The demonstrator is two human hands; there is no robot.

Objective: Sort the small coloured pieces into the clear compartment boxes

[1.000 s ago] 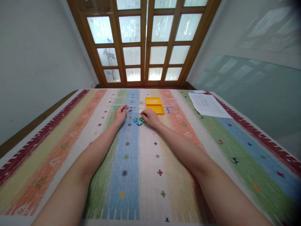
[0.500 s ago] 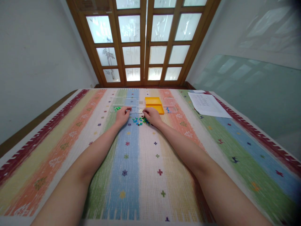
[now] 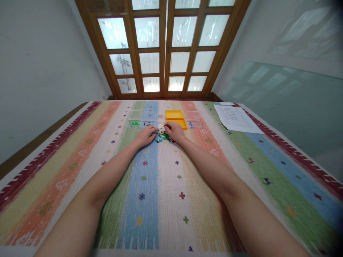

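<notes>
A loose pile of small green, blue and dark red pieces (image 3: 164, 137) lies on the cloth between my hands. My left hand (image 3: 147, 136) is at the pile's left edge, fingers stretched towards it and thumb apart. My right hand (image 3: 174, 131) is closed in a pinch above the pile's right side; whatever its fingertips hold is too small to make out. Behind the hands, a clear box with green pieces (image 3: 134, 123) stands on the left, and dark red pieces (image 3: 147, 124) sit in the clear box beside it. Blue pieces (image 3: 190, 125) rest in a clear box on the right.
An opened yellow box (image 3: 175, 115) stands just behind my right hand. White paper sheets (image 3: 237, 119) lie at the far right of the striped tablecloth (image 3: 171, 214). Beyond the table's far edge are wooden doors with glass panes (image 3: 164, 50).
My left hand has moved right and nearer, from the clear box with dark red pieces to the pile. The right hand has barely shifted.
</notes>
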